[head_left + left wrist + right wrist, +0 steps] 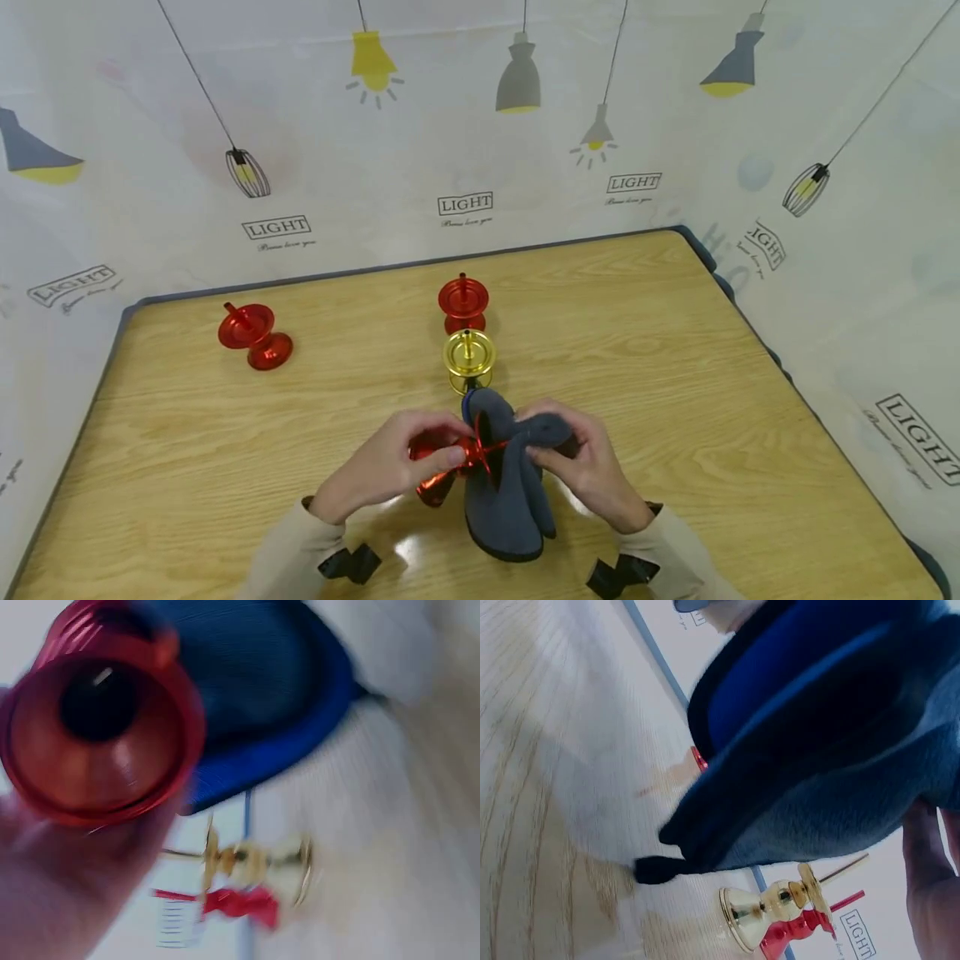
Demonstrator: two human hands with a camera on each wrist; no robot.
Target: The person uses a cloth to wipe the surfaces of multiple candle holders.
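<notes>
My left hand (386, 462) grips a shiny red candle holder (433, 493) by its stem and base, tipped on its side above the table. In the left wrist view its hollow base (45, 757) faces the camera. My right hand (596, 471) pinches a fold of a grey-blue cloth mitt (504, 521) with dark edging around the holder's spike. Against the mitt lies the holder's drip plate, its far side partly hidden by cloth. The right wrist view shows the mitt's bright blue lining (761, 682) and a small dark loop (660, 870).
Just beyond the mitt stands a gold candle holder (480, 354), with a red candle holder (462, 302) close behind it. Another red candle holder (266, 350) stands at the far left. A lamp-printed white curtain (405, 150) borders the wooden table (637, 333).
</notes>
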